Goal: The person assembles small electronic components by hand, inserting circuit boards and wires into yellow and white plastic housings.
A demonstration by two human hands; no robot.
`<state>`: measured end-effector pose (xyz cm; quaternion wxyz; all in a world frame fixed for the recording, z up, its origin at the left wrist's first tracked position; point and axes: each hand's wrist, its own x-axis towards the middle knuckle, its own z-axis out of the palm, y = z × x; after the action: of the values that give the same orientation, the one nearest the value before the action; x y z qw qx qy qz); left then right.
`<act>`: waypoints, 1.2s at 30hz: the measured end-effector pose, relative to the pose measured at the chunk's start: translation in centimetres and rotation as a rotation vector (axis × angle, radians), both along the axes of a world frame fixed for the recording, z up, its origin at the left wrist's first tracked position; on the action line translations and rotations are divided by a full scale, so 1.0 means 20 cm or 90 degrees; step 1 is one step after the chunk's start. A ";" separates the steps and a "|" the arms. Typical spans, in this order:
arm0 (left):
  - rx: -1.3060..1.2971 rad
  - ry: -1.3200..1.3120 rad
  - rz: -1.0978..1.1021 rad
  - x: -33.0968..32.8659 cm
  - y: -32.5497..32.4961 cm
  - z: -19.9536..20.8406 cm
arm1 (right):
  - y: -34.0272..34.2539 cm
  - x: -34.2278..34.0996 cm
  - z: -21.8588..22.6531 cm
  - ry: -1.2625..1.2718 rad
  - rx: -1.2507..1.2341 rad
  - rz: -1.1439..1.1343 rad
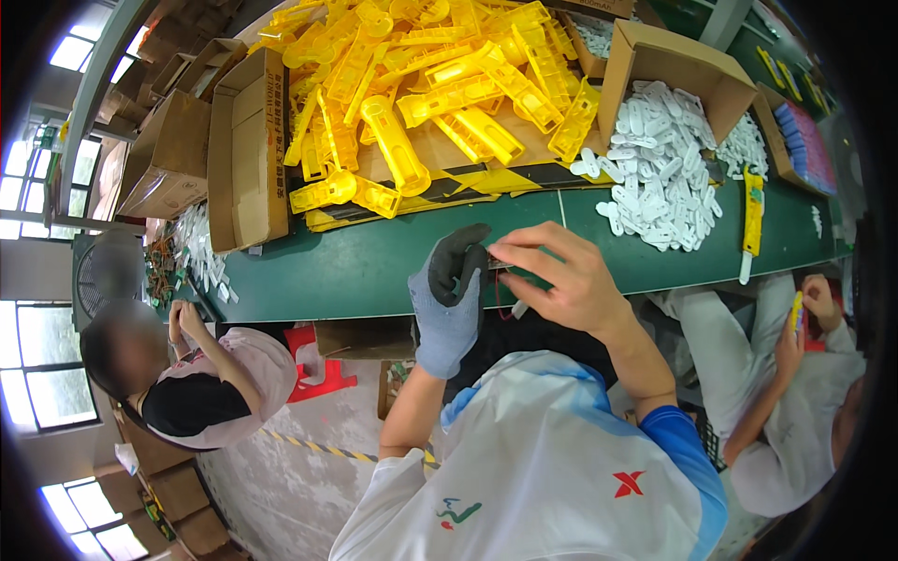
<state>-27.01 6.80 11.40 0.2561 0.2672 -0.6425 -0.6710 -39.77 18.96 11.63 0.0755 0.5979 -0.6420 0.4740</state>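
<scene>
From where I stand, a grey-gloved left hand (451,301) curls around a small part (499,264) with a thin red wire (499,301), over the green workbench's (327,271) near edge. The bare right hand (572,280) pinches it too. Beyond lie heaped yellow plastic housings (393,145) and white plastic pieces (659,173).

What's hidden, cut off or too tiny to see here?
In the head view:
Tiny part between the gray-gloved left hand and bare right hand: fingers cover most of it.
Heap of yellow plastic casings: top edge cuts it off.
Loose green and brown pieces at left: too small to name.
Light-clothed person at right: dark round rim hides part of the head.
</scene>
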 end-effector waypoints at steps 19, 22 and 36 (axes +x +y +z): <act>-0.226 0.066 -0.095 -0.04 -0.14 -0.10 | -0.03 0.05 -0.20 -0.606 -0.051 0.009; -0.524 -0.073 -0.154 -0.03 -0.17 0.05 | -0.02 -0.01 -0.03 -0.396 0.005 -0.016; -0.548 -0.094 -0.260 -0.06 -0.31 0.23 | -0.08 -0.14 0.02 -0.122 0.025 0.035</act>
<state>-28.22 0.60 15.99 0.1603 0.0521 -0.9176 -0.3599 -42.52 17.43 11.94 -0.0108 0.5687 -0.6386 0.5184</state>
